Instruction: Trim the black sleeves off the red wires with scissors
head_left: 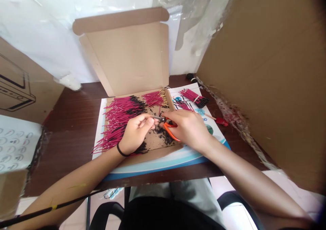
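My right hand (191,129) grips a pair of scissors with orange handles (170,132). Their short metal blades point left, toward the fingertips of my left hand (136,131). That hand is closed in a pinch by the blades; what it holds is too small and covered to make out. Beneath both hands is a shallow cardboard box (155,143). Many thin pink-red pieces with black ends (119,109) lie along its left side. Black scraps (165,136) are scattered on the bottom below the scissors. A smaller pile of pink-red pieces with gold-coloured tips (153,98) lies behind.
The box's lid (132,56) stands raised at the back. To the right, a banded bundle of pink-red pieces (195,98) and a red-ended tool (221,121) lie on or beside a printed sheet (216,138). Large cardboard (265,73) walls off the right side.
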Demonstrator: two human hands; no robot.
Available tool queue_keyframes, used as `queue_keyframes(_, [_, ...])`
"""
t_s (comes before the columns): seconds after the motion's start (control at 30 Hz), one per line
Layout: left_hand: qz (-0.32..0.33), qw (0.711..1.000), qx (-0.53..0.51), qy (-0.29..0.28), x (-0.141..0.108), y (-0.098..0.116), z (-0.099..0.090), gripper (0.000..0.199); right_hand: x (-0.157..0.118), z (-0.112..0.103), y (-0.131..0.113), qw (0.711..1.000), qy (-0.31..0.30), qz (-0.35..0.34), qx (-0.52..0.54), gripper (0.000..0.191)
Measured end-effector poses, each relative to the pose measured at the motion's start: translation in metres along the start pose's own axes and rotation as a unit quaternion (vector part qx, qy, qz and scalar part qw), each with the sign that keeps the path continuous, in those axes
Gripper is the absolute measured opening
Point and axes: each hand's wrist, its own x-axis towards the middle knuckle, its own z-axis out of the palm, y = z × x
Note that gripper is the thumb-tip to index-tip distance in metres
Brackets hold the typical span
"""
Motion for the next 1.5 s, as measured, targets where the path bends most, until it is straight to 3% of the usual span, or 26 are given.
queue_keyframes(0.27, [0.019, 0.999, 0.039, 0.023, 0.0, 0.002, 0.0, 0.027, -0.001, 0.001, 0.0, 0.999, -0.033, 0.005, 0.005, 0.024])
queue_keyframes(0.57, [0.03, 0.998, 0.051, 0.008, 0.0, 0.003, 0.001, 0.029, -0.001, 0.002, 0.002, 0.998, -0.052, 0.015, -0.012, 0.019])
queue_keyframes(0.8, [0.024, 0.999, 0.022, 0.013, 0.0, 0.002, 0.001, 0.027, -0.001, 0.001, 0.002, 0.999, 0.006, 0.036, -0.009, 0.02])
queue_keyframes(1.2, [0.035, 0.996, 0.077, 0.012, -0.001, 0.012, 0.002, 0.032, 0.0, -0.001, 0.002, 1.0, -0.018, -0.013, -0.018, 0.018])
queue_keyframes(1.5, [0.052, 0.996, 0.077, 0.004, -0.001, 0.013, 0.003, 0.035, -0.001, 0.0, 0.003, 0.999, -0.007, 0.025, -0.034, 0.02])
